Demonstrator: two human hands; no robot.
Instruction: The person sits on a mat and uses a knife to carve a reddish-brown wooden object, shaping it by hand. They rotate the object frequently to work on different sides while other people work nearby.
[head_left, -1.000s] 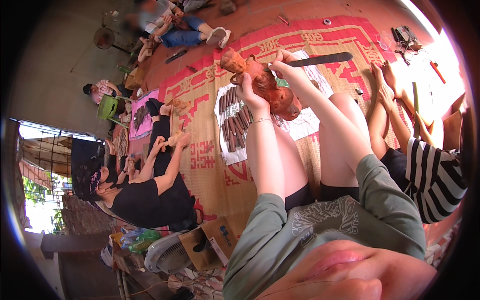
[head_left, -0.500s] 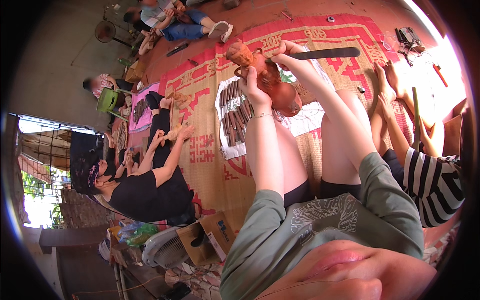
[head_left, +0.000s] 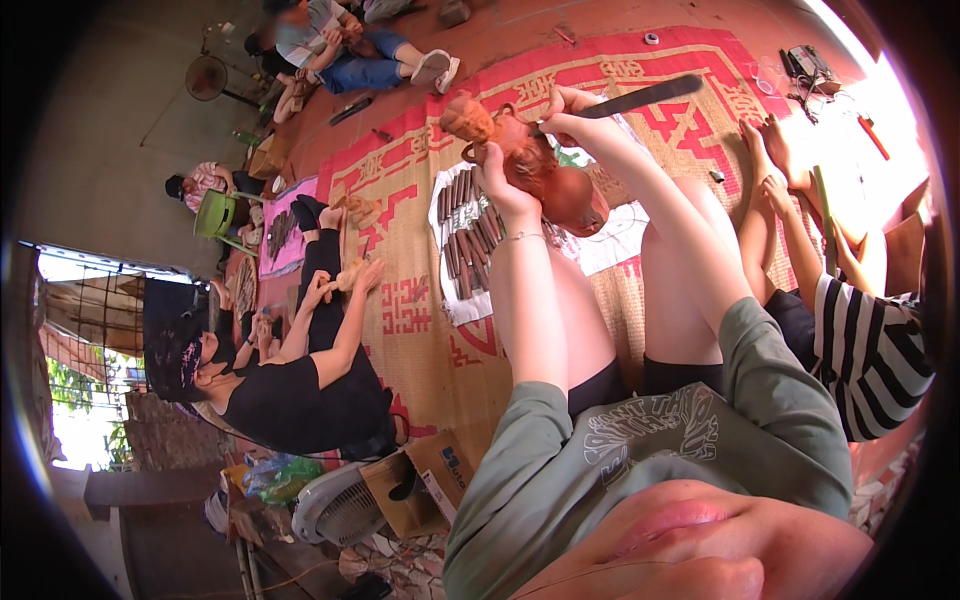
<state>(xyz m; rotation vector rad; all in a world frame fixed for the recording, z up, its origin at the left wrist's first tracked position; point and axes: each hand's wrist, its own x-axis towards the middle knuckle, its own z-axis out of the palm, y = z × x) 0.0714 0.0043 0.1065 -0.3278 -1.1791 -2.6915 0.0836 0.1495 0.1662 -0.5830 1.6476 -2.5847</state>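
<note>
My left hand (head_left: 508,192) is wrapped round a reddish-brown carved figurine (head_left: 572,196), supporting it above my lap. The figurine has a knobbly upper end and a smooth rounded lower end. In my right hand (head_left: 575,118), closed fingers grip a long, flat, dark knife-like tool (head_left: 655,95). One end of it sticks out to the right, and the other is at the figurine's upper part; whether it touches is hard to make out. Beyond my legs, several wooden-handled carving tools (head_left: 465,252) lie in rows on a white cloth (head_left: 468,310).
A patterned red and straw mat (head_left: 420,350) covers the floor. At left a person in black (head_left: 300,385) handles a pale carving (head_left: 350,275). Someone in stripes (head_left: 865,350) sits close at right. Behind the left person are a cardboard box (head_left: 435,480) and a fan (head_left: 340,505).
The tool in my right hand has tilted, its free end now higher and further left. The figurine has shifted slightly left with my left hand. The whole view has moved a little.
</note>
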